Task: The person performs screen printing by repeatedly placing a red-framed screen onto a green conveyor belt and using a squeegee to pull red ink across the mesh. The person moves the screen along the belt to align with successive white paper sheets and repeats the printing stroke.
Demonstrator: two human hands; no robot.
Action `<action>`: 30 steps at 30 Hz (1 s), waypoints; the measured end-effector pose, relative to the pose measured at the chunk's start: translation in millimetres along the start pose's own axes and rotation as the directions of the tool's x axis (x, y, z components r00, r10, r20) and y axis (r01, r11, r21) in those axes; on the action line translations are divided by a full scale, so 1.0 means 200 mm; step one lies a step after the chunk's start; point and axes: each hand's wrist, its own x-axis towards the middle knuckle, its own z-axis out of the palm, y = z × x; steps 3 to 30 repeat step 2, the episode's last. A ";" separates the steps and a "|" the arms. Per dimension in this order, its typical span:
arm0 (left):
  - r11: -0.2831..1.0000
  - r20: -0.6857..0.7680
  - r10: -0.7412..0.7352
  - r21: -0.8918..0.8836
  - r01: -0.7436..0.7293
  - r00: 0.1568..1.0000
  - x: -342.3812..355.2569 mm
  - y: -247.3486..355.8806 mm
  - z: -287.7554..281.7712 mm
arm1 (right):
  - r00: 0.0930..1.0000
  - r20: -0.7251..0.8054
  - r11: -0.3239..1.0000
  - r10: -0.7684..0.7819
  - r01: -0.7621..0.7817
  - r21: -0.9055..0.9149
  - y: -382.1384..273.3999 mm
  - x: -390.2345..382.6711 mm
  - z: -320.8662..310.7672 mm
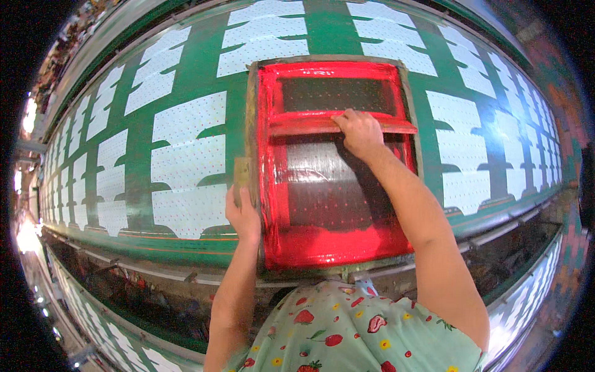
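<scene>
A screen-printing frame (403, 93) with red ink around its mesh lies flat on a long green table. Across its upper part, roughly level, sits a red-smeared squeegee (304, 128). My right hand (362, 133) is closed around the squeegee's top edge, right of its middle. Beyond and below the blade, dark mesh (328, 180) shows with small dots. At the frame's left side, my left hand (243, 214) has its fingers around a small tan wooden block (242, 173); whether that block is fixed to the frame cannot be made out.
White dotted fabric pieces (189, 158) lie in rows on the green table (325, 28), left, right and beyond the frame. A rail (204, 279) runs along the table's near edge. Another table with white pieces (93, 316) stands at the lower left.
</scene>
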 end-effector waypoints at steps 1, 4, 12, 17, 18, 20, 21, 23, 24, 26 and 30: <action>1.000 -0.008 0.024 0.020 -0.024 1.000 0.00 -0.01 0.00 | 1.000 -0.002 1.000 -0.005 0.005 0.003 0.05 0.10 0.01; 0.998 -0.061 -0.065 -0.009 0.064 0.996 0.02 -0.02 0.02 | 1.000 0.024 1.000 -0.010 0.010 -0.021 0.09 0.20 0.01; 0.998 -0.061 -0.065 -0.009 0.064 0.996 0.02 -0.02 0.02 | 1.000 0.024 1.000 -0.010 0.010 -0.021 0.09 0.20 0.01; 0.998 -0.061 -0.065 -0.009 0.064 0.996 0.02 -0.02 0.02 | 1.000 0.024 1.000 -0.010 0.010 -0.021 0.09 0.20 0.01; 0.998 -0.061 -0.065 -0.009 0.064 0.996 0.02 -0.02 0.02 | 1.000 0.024 1.000 -0.010 0.010 -0.021 0.09 0.20 0.01; 0.998 -0.061 -0.065 -0.009 0.064 0.996 0.02 -0.02 0.02 | 1.000 0.024 1.000 -0.010 0.010 -0.021 0.09 0.20 0.01; 0.998 -0.061 -0.065 -0.009 0.064 0.996 0.02 -0.02 0.02 | 1.000 0.024 1.000 -0.010 0.010 -0.021 0.09 0.20 0.01; 0.998 -0.061 -0.065 -0.009 0.064 0.996 0.02 -0.02 0.02 | 1.000 0.024 1.000 -0.010 0.010 -0.021 0.09 0.20 0.01; 0.998 -0.061 -0.065 -0.009 0.064 0.996 0.02 -0.02 0.02 | 1.000 0.024 1.000 -0.010 0.010 -0.021 0.09 0.20 0.01; 0.998 -0.061 -0.065 -0.009 0.064 0.996 0.02 -0.02 0.02 | 1.000 0.024 1.000 -0.010 0.010 -0.021 0.09 0.20 0.01; 0.998 -0.061 -0.065 -0.009 0.064 0.996 0.02 -0.02 0.02 | 1.000 0.024 1.000 -0.010 0.010 -0.021 0.09 0.20 0.01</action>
